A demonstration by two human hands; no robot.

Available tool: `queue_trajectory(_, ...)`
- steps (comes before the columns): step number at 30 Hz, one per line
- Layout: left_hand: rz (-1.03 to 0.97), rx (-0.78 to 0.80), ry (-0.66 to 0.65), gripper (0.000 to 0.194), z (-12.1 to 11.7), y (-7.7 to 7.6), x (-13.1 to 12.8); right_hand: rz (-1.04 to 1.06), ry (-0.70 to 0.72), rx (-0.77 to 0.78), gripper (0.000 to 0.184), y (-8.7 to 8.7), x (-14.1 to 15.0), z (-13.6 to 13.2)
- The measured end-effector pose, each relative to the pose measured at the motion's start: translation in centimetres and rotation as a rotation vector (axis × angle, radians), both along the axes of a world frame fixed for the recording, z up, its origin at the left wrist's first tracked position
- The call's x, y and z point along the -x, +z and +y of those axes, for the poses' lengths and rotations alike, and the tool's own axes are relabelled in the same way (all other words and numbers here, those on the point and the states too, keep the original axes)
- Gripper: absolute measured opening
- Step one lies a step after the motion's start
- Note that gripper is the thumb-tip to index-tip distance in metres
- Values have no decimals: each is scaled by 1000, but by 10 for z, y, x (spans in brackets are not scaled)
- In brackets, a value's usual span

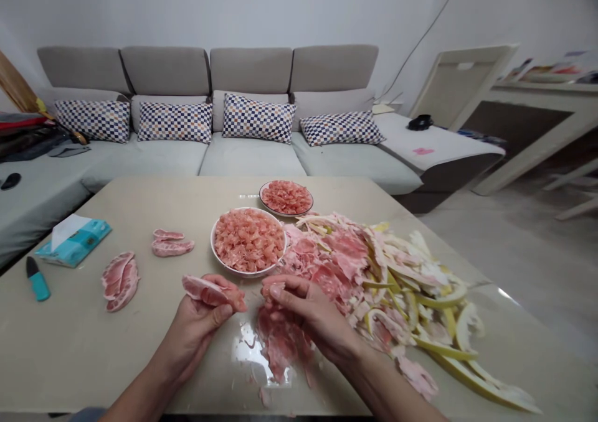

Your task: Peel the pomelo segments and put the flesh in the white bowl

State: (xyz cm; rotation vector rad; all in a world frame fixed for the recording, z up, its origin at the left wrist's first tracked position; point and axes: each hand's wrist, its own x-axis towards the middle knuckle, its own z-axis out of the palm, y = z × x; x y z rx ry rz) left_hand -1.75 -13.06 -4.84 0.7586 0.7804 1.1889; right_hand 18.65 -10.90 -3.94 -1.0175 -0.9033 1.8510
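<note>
Two bare hands over the near edge of the pale beige tabletop [79,353], mid-peel: left hand [191,335] half-closed around a pink membrane-skinned pomelo segment [212,291] — right hand [314,315] tightly pinching a torn pink shred [271,289].

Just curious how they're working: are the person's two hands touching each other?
Apart. The head view shows a clear gap between the left hand and the right hand, and the pomelo segment held in the left hand stops short of the right.

Bright, even indoor light; faint soft shadows; white glare on glossy tabletop [259,356]; wide-angle bending at edges.
</note>
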Motion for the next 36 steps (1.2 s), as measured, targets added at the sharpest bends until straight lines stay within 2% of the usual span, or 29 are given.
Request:
queue_trajectory(6,-15,101,-19,38,-1,0,-2,-61,35,-44,33,2,1,0)
queue_trajectory(9,-10,130,-25,31,-4,-3,-6,-166,6,-116,34,3,4,-2)
queue_trajectory(12,131,58,-16,25,-5,-8,-9,-249,0,-163,34,3,6,-4)
queue_trajectory(17,383,-53,73,23,-5,-14,-13,-461,-7,-308,31,2,12,-8)
queue_trajectory(23,510,-81,140,19,-5,-8,-14,-489,-15,-318,32,3,21,-15)
queue_trajectory(27,542,-61,152,14,-5,-2,-13,-397,-14,-219,36,1,21,-14)
queue_trajectory(32,587,-56,172,13,-4,2,-12,-93,3,-22,38,0,15,-12)
queue_trajectory(36,633,-27,138,17,-3,3,-12,72,53,50,38,0,11,-10)
